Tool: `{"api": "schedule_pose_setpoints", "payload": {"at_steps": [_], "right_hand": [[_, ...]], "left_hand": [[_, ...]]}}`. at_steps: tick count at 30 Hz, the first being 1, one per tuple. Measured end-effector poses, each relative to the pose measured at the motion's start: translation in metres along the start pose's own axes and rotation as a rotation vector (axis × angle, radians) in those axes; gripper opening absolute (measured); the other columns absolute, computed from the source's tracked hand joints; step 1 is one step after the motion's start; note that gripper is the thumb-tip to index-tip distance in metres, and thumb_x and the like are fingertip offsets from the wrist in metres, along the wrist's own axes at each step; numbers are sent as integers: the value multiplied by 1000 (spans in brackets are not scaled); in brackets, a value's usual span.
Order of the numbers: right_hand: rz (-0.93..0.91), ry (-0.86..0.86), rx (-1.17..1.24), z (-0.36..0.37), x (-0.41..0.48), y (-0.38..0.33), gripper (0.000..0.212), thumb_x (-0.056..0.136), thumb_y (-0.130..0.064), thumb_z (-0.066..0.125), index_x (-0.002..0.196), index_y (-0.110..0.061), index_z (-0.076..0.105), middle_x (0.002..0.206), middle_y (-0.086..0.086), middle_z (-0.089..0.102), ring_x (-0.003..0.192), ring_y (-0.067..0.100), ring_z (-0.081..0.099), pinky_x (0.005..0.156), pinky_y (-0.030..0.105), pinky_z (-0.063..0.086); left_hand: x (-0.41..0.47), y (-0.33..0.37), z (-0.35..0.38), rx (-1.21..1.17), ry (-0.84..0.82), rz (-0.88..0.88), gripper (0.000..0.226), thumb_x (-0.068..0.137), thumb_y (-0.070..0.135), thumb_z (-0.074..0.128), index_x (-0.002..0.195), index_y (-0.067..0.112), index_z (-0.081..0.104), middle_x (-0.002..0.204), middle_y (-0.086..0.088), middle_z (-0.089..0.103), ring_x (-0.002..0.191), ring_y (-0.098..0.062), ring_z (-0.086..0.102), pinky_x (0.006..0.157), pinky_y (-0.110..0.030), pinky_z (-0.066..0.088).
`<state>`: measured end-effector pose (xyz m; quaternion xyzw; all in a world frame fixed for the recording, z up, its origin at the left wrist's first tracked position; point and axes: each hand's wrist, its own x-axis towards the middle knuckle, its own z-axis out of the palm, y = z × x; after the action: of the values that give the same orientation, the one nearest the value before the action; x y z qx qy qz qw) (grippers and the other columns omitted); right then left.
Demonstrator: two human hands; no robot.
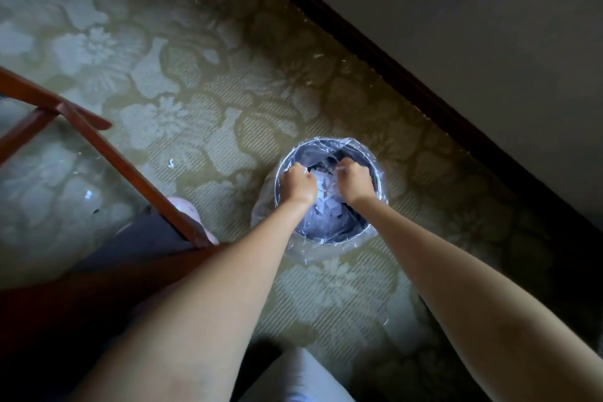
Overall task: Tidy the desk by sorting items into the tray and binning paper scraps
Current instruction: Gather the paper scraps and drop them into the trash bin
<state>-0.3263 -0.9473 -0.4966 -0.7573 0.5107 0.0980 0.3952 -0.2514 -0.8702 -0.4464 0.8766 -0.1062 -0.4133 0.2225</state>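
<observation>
- head view, left of frame: a red-brown wooden frame (107,153) slants across the patterned carpet (202,75). keep the forearms clear of it.
- lower left: a stray white scrap (88,195) lies on the carpet beyond the frame. a second stray scrap (170,163) lies nearer centre. both are well apart from the bin and are judged outstanding, to be collected after this drop.
- centre: the left hand (298,181) is over the bin's mouth with its fingers curled. white paper shows at the fingertips, so it appears to hold paper scraps.
- centre: the paper scraps (321,188) bunch between the two hands, and more lie inside the bin below.
- just right of centre: the right hand (354,181) is likewise curled, with a white edge at its fingers. it is judged to be gripping scraps.
- centre: the bin (332,240) stands on the carpet under both hands. a clear liner (261,215) is folded over its rim.
- recommendation: lower both hands inside the rim before loosening the fingers, and release together. check that nothing clings to the palms or the liner.
- upper right: a dark skirting board (391,68) runs along the wall. no action needed.
</observation>
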Motion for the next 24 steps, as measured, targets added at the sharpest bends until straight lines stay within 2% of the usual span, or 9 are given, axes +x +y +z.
{"api": "schedule_pose_setpoints", "payload": {"at_steps": [1,3,4,5,7,11,15,19,24], "right_hand": [[10,-17,-3,3,5,0,26,94,1,32,108,7,54,111,28,62,104,39,57,82,38,45],[19,-57,-21,7,10,0,27,95,-1,32,117,5,46,122,29,54,112,41,52,89,40,41],[19,-82,-40,8,12,1,29,94,0,32,121,5,43,126,29,49,115,42,49,91,40,39],[21,-108,-61,10,12,2,31,94,1,32,124,4,40,130,29,44,116,42,47,93,40,38],[29,-148,-90,10,12,4,38,92,4,31,130,1,36,134,27,37,118,42,45,94,40,37],[45,-200,-138,8,7,9,56,90,7,29,145,-3,20,145,23,24,129,40,36,103,40,33],[60,-200,-102,2,-6,4,49,91,3,35,139,-3,29,145,20,26,124,39,42,96,37,38],[86,-142,-146,-6,-22,-10,45,89,2,35,134,-1,32,142,22,30,124,40,41,101,42,35],[-65,-21,-305,-27,-50,-47,43,91,-10,40,134,-4,36,137,20,41,129,37,39,115,48,16]], "left_hand": [[4,0,1,11,-15,-13,33,96,10,37,122,-3,52,127,-22,57,116,-37,55,90,-32,47],[10,0,1,-16,-32,-36,37,98,14,32,129,-2,46,131,-20,53,117,-36,53,77,-22,47],[11,0,2,-51,-62,-51,38,98,14,31,130,-1,44,133,-20,51,117,-37,53,79,-19,48],[13,-1,4,-86,-94,-61,39,97,14,31,131,0,43,135,-21,48,119,-37,51,87,-28,52],[14,-2,6,-94,-153,-71,40,94,9,32,134,4,39,137,-21,44,121,-36,49,96,-42,49],[8,-5,-1,0,-208,-7,56,90,-7,30,144,10,29,146,-16,38,120,-37,51,95,-40,45],[-3,-12,-11,118,-185,39,54,91,-7,32,143,8,32,144,-17,41,123,-35,49,95,-39,44],[-24,-12,-34,219,-135,92,47,90,-2,40,137,5,41,140,-20,45,128,-34,44,104,-38,40],[-65,5,-82,357,-21,192,37,91,0,37,126,3,47,137,-19,44,125,-34,43,100,-39,38]]}}
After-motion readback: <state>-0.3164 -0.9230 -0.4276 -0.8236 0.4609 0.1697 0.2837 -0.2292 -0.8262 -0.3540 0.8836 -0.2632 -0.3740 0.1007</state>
